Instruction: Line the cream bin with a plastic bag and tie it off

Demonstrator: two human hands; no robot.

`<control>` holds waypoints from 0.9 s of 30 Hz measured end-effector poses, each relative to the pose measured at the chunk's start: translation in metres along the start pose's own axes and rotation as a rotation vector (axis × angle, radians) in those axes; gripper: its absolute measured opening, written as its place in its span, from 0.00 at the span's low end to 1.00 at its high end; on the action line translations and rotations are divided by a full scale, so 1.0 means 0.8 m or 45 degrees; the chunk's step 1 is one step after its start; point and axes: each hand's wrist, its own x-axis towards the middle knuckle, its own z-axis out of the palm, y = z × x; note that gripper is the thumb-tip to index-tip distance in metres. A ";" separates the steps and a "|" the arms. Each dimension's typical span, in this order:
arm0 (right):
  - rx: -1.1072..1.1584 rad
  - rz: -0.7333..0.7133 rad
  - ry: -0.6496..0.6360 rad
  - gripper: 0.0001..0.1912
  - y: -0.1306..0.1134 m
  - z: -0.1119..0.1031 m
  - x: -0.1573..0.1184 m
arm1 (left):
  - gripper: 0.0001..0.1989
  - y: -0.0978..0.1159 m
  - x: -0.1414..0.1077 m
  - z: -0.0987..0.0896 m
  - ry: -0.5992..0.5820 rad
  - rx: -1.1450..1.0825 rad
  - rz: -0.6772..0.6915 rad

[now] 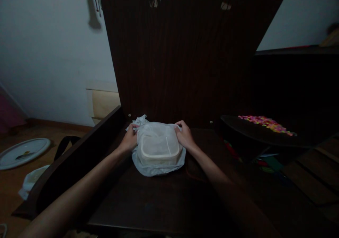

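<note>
A rounded rectangular container (159, 147) sits on the dark wooden surface, seen through a thin white plastic bag (159, 170) that covers it. At the container's far left corner my left hand (130, 138) is closed on the bag, beside a crumpled bunch of the same plastic. My right hand (184, 135) pinches the bag at the far right corner. The bag is spread over the top between both hands, and its near edge hangs loosely around the container's front.
A raised dark side board (76, 160) runs along the left. Behind stands a tall dark panel (180, 61). Colourful small pieces (267, 124) lie on a shelf at right. On the floor at left are a white oval tray (37, 147) and a bagged container (34, 178).
</note>
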 end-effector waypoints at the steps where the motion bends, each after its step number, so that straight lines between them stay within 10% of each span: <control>1: -0.059 -0.021 -0.050 0.05 0.003 -0.003 -0.008 | 0.21 -0.004 -0.003 -0.002 -0.070 0.058 0.033; 9: -0.431 -0.178 -0.337 0.18 0.009 -0.016 -0.071 | 0.19 -0.003 -0.030 -0.011 -0.569 0.381 0.302; 16: -0.455 -0.273 -0.059 0.07 -0.029 -0.059 -0.063 | 0.21 0.023 -0.046 -0.040 -0.304 0.482 0.259; 27: -0.644 -1.000 -0.231 0.29 -0.034 -0.064 -0.134 | 0.16 0.028 -0.045 -0.032 -0.534 0.422 0.389</control>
